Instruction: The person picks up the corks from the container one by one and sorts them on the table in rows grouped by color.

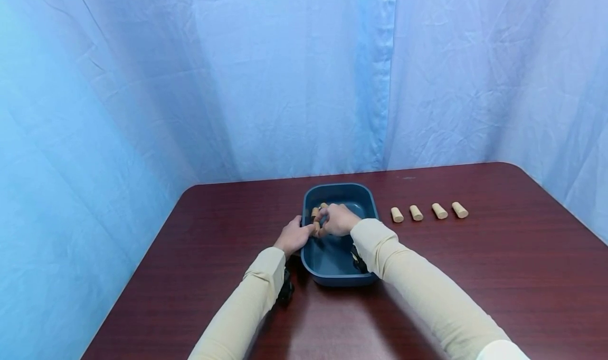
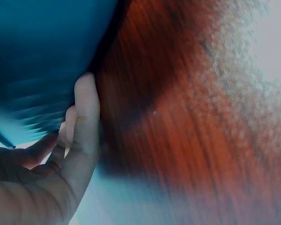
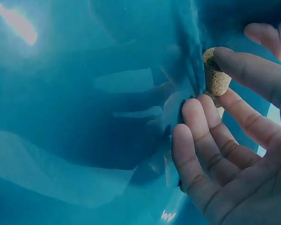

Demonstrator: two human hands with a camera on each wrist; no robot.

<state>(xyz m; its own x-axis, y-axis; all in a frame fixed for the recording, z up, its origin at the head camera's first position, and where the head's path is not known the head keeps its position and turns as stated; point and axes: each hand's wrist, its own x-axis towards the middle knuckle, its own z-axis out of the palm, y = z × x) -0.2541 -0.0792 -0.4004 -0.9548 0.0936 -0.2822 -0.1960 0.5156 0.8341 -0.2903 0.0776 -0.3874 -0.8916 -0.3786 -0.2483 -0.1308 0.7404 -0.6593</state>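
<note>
A deep blue plastic bin [image 1: 339,280] stands on the table. My left hand [image 1: 293,236] holds its left wall, the thumb over the rim and the fingers along the outside; the left wrist view shows those fingers [image 2: 86,112] against the wall, low by the tabletop. Inside the bin, my right hand [image 1: 338,220] pinches a tapered cork stopper [image 3: 218,80] between thumb and index finger, close to the left wall. Its other fingers [image 3: 196,124] are spread and partly bent. More cork stoppers [image 1: 315,212] lie along that wall beyond the pinched one, partly hidden by the right hand.
To the right of the bin, several cork stoppers [image 1: 439,211] lie in a spaced row on the dark red-brown wooden table [image 1: 499,275]. Pale blue curtains [image 1: 294,85] hang behind the table and at its sides. A black wrist device [image 1: 285,289] sits under the left sleeve.
</note>
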